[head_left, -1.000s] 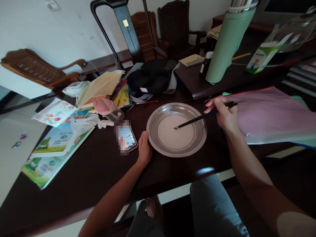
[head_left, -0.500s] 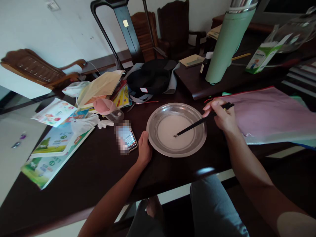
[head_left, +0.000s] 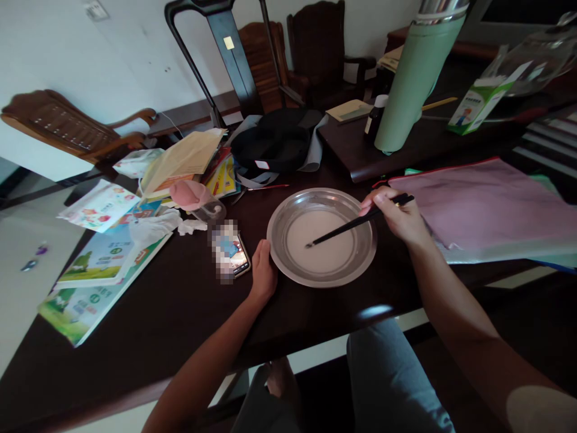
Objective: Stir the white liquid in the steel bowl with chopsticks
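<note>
A round metal plate [head_left: 288,272] with a pale white liquid [head_left: 321,240] in it sits on the dark table near the front edge. My right hand [head_left: 399,215] is closed on black chopsticks [head_left: 351,225], whose tips dip into the liquid left of centre. My left hand [head_left: 262,272] rests on the table with its fingers against the plate's left rim; whether they grip it I cannot make out. A phone [head_left: 231,252] with a lit screen lies just left of that hand.
A tall green flask [head_left: 412,78], a dark small bottle [head_left: 374,117] and a green-white carton [head_left: 480,99] stand on a raised board behind. A pink folder [head_left: 487,207] lies right. Books [head_left: 99,264], papers, a pink-lidded cup [head_left: 198,198] and a black bag [head_left: 277,141] crowd the left and back.
My right hand has shifted left along the plate's far rim, and the chopstick tips have swept left through the liquid. My left hand has stayed at the rim.
</note>
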Tool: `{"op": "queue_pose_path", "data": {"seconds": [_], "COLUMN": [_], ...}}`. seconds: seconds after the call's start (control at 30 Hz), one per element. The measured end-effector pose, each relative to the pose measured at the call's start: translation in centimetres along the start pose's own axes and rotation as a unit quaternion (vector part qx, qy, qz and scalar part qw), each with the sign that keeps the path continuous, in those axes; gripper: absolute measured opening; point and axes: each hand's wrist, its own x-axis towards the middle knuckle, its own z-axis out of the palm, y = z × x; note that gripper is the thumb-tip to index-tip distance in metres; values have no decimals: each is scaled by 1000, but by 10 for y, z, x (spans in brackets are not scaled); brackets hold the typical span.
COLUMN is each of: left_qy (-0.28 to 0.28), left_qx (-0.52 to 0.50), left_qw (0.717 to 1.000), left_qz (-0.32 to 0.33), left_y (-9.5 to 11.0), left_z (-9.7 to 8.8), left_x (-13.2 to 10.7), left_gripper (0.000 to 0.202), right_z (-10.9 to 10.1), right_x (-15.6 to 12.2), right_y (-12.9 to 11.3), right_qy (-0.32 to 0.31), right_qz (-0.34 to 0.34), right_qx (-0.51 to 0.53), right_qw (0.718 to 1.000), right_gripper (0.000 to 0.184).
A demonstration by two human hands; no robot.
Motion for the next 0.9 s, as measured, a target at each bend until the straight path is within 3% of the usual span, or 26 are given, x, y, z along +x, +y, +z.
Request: {"op": "queue_pose_path", "data": {"seconds": [0.23, 0.37, 0.43, 0.63, 0.8, 0.9], "left_qy": [2, -3, -8, -9, -13, -13], "left_qx": [3, 9, 12, 20, 28, 18], "left_qw": [1000, 1000, 1000, 1000, 999, 999], "left_qz": [4, 10, 11, 15, 32, 26], "left_y": [-2, -3, -3, -2, -3, -4], "left_z": [-1, -2, -3, -3, -5, -5], "left_x": [2, 2, 2, 2, 3, 3], "left_gripper": [52, 52, 52, 51, 51, 51], "right_z": [-2, 1, 2, -2, 0, 1], "right_x": [1, -1, -1, 3, 0, 1], "right_y": [2, -2, -5, 2, 0, -3], "right_qy": [88, 2, -12, 104, -7, 5], "right_qz": [-26, -1, -3, -19, 20, 4], "right_qx": [11, -2, -30, -19, -1, -29], "right_qw": [996, 1000, 999, 994, 1000, 1000], "right_gripper": [39, 40, 43, 43, 42, 43]}}
